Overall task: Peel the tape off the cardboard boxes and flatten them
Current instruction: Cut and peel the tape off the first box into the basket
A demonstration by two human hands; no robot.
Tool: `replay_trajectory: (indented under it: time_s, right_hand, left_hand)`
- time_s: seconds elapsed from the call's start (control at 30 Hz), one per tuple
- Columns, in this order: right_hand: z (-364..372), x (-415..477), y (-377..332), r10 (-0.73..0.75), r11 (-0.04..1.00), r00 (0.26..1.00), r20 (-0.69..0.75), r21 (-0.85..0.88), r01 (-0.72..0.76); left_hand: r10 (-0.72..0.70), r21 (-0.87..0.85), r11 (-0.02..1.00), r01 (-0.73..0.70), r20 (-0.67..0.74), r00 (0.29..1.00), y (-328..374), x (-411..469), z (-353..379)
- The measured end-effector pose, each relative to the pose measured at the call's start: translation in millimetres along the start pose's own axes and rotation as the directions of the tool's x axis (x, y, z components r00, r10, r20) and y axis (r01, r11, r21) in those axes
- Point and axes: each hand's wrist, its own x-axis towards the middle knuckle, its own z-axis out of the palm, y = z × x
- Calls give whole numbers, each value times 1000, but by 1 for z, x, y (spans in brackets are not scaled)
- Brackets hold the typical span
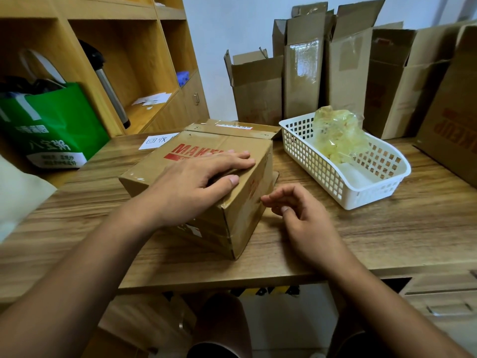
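The left hand [198, 179] lies open and flat on the box [245, 218]; the right hand [296, 210], loosely curled and empty, hovers just beside its right side.

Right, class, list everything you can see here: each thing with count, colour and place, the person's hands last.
taped box: one, brown with red print, table middle
opened boxes: about six, brown, along back wall
basket: one, white, right of taped box
tape wad: one, yellowish, in basket
paper label: one, white, behind taped box
bag: one, green, left
flask: one, silver and black, in shelf
shelf: one, wooden, left
left hand: one, flat on taped box
right hand: one, empty, beside taped box
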Motion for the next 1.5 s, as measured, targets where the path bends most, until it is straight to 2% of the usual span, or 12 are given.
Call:
replay_trajectory:
  time_s: [0.23,0.5,0.8,1.0,1.33,1.5]
  right_hand:
    - [3,-2,0,9,1000,1000,29,1,-9]
    - [1,-1,-1,-3,995,1000,-17,98,5]
    - [1,-1,-1,-23,999,1000,9,40,22]
    - [2,3,8,76,995,995,-64,71,-71]
    - [1,6,7,152,964,988,-6,222,-147]
    - [1,6,7,164,968,987,6,190,-162]
  left_hand:
    - [10,-13,1000,-10,-13,1000,-1,0,0]
    - [-2,-14,1000,2,-5,1000,-1,1,0]
    - [3,-12,1000,-3,-21,1000,-1,0,0]
    - [1,-11,1000,-1,-23,1000,-1,0,1]
    - [-2,-2,1000,2,-12,1000,1,0,-1]
    - [2,-15,1000,-2,-15,1000,2,0,0]
